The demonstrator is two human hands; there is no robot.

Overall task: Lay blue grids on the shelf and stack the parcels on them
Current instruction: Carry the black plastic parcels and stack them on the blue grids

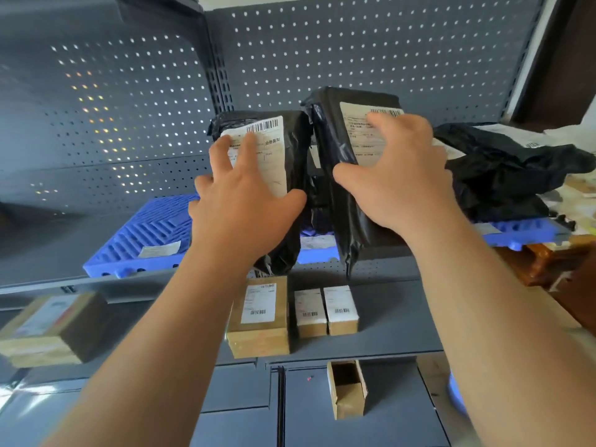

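Two black plastic-wrapped parcels with white shipping labels stand side by side over the blue grids on the grey shelf (387, 269). My left hand (245, 201) grips the left parcel (295, 146), fingers spread over its label and thumb round its right side. My right hand (400, 175) grips the taller right parcel (329, 124), fingers on its label and thumb on its left edge. One blue grid (142, 240) lies bare at the left; another blue grid (522, 232) reaches to the right under a crumpled black bag parcel (503, 169).
A grey pegboard (354, 53) backs the shelf. On the lower shelf stand a brown carton (259, 321), two small boxes (325, 312) and a carton (54, 327) at the left. An open cardboard box (346, 388) sits below. Wooden furniture (548, 262) is at the right.
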